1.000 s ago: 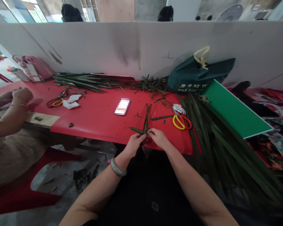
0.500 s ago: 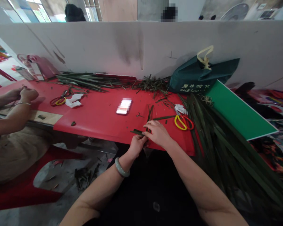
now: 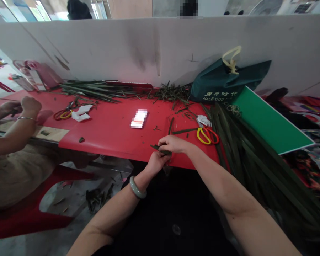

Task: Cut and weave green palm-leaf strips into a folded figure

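Observation:
Close to the table's front edge, my left hand [image 3: 157, 161] is closed on a small folded piece of green leaf strips [image 3: 164, 152]. My right hand [image 3: 172, 144] bends over the same piece from above, its fingers pinching the leaf strips. A strip end pokes out to the left of the fingers, and another stands up behind my right hand. My fingers hide much of the piece. Yellow-and-red-handled scissors [image 3: 208, 135] lie to the right of my right hand, beside a crumpled white tissue [image 3: 204, 120] and a loose leaf strip [image 3: 185, 131].
A phone [image 3: 139, 118] lies mid-table. Long leaves [image 3: 245, 153] spread down the right side, by a green board [image 3: 274, 121] and a dark green bag [image 3: 224, 83]. Cut scraps [image 3: 172, 93] pile against the wall. At left, a co-worker's hands [image 3: 29, 106] work near other scissors [image 3: 65, 112].
My right hand has moved left and curled over the leaf piece, carrying a strip that stood upright before. The whole view has shifted slightly.

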Tool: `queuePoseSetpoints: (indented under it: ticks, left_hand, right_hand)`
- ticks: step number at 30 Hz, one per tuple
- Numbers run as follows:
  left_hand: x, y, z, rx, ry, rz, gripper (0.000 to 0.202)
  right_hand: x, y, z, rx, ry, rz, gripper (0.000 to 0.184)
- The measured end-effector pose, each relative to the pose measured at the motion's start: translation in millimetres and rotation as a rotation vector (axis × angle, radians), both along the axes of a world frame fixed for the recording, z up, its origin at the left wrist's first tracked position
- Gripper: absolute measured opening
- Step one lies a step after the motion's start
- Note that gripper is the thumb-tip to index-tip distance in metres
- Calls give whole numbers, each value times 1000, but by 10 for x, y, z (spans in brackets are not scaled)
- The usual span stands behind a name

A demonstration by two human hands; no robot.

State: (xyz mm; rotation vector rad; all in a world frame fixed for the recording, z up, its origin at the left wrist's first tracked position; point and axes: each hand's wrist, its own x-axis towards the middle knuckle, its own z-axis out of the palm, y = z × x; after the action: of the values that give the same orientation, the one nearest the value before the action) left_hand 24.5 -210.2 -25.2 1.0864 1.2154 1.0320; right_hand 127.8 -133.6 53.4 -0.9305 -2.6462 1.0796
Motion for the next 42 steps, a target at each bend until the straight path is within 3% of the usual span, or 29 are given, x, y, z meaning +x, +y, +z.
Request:
queuePoseSetpoints:
  ticks: [6, 11, 21, 23, 27, 31, 34, 39, 42]
  left_hand:
    - [24, -8, 57, -8, -4, -22, 17]
    - [23, -19, 74, -26, -18, -29, 16]
    - [24, -35, 109, -53, -70, 0, 32]
    - [21, -27, 111, -58, -100, 24, 32]
    - [12, -7, 99, -89, -143, 89, 33]
    - [41, 9, 81, -102, -197, 148, 32]
    - [80, 14, 78, -106, -226, 156, 32]
    - [107, 11, 81, -55, -287, 149, 29]
    - [107, 10, 71, -24, -302, 132, 29]
  right_hand:
    - [-7, -26, -44, -84, 72, 5, 12]
    - [-20, -40, -58, -63, 93, -35, 11]
    - [-32, -37, -106, -8, 110, -90, 9]
    - [15, -53, -131, -8, 232, -176, 10]
    - [238, -128, -311, -2, 458, -571, 28]
    - [425, -241, -564, -218, 489, -776, 38]
    - [400, -301, -636, -398, 551, -741, 36]
    - [225, -342, -616, -714, 750, -627, 29]
    - [168, -376, -625, -814, 864, -594, 26]
